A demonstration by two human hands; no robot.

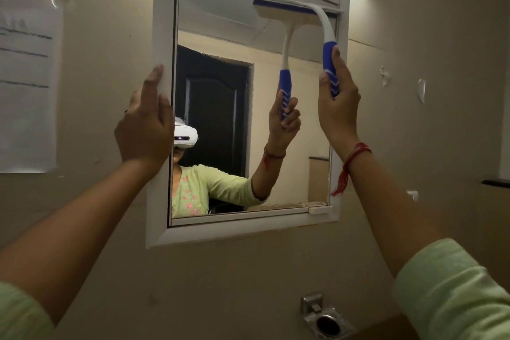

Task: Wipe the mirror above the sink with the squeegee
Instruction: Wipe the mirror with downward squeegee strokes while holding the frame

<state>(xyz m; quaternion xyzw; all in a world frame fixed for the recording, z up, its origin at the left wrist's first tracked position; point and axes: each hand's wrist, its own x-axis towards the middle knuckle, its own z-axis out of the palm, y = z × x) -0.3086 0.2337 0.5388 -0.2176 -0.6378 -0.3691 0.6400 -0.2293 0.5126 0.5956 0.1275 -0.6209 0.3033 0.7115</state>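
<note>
Left hand flat, fingers straight, on the mirror frame, probably steadying the mirror. Right hand grips the squeegee handle. The blade sits above that hand on the top glass, likely set for a downward stroke.

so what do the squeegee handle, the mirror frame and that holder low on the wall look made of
Squeegee handle: moulded plastic by the look, with a glossy white neck and a blue grip with white ribs, possibly rubbery.
Mirror frame: smooth matte white with mitred corners, likely plastic or painted wood.
Holder: metal, silvery with bright glints, probably chrome or steel.
</note>
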